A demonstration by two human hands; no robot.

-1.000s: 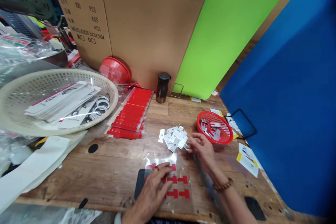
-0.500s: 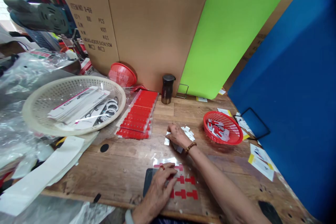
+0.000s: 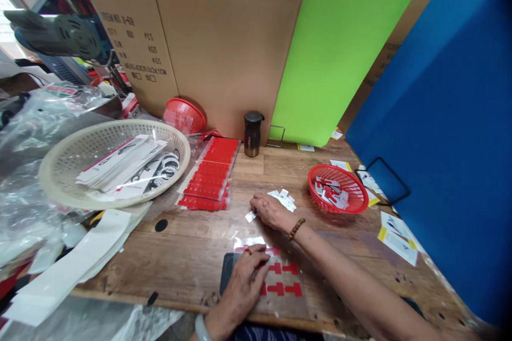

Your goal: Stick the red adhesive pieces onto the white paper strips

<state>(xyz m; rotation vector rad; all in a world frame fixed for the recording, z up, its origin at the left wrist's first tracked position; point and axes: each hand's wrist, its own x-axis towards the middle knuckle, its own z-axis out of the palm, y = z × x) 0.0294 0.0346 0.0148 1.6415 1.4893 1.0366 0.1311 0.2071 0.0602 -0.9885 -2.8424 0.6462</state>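
Observation:
My left hand (image 3: 246, 279) rests on a clear sheet with red T-shaped pieces (image 3: 276, 289), its fingers slightly apart and holding nothing. Part of a dark pad (image 3: 226, 272) shows under the sheet, beside that hand. Farther forward, my right hand (image 3: 272, 210) has its fingertips closed at a small white card (image 3: 250, 216) on the wooden table. Just behind the right hand lies a loose pile of small white cards (image 3: 285, 200). The fingers partly hide the card that they touch.
A red basket (image 3: 358, 194) of red and white pieces is on the right. Red sheets (image 3: 212, 170), a dark flask (image 3: 253, 136) and a cream basket (image 3: 60, 170) of packaging are left and behind. Cardboard (image 3: 228, 37), green and blue panels (image 3: 440, 90) stand around the table.
My right hand has shifted slightly left, and the white card at its fingertips now lies at a slant. My left hand stays on the clear sheet. The view has shifted slightly.

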